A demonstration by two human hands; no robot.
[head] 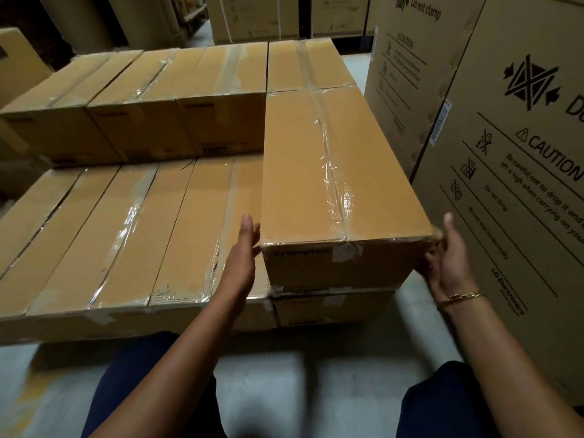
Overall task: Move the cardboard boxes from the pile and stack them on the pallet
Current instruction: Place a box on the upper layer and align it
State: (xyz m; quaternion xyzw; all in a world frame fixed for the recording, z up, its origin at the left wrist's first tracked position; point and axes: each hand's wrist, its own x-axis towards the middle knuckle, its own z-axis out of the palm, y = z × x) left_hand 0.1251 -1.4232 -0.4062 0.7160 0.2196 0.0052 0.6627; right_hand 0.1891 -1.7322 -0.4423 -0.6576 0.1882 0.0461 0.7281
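Observation:
A long taped cardboard box (328, 172) marked "Crompton" lies on top of another box (331, 308) at the right end of the stack. My left hand (245, 248) lies flat with straight fingers against its near left corner. My right hand (445, 254) is at the near right corner, thumb up, fingers partly behind the box edge. A lower row of several long boxes (126, 235) lies to the left, with a higher row (136, 102) behind it. The pallet is hidden under the boxes.
Tall printed cartons (512, 159) with caution marks stand close on the right, leaving a narrow gap beside the box. More cartons (252, 17) stand at the back. Grey floor (300, 380) lies in front, with my legs in dark trousers.

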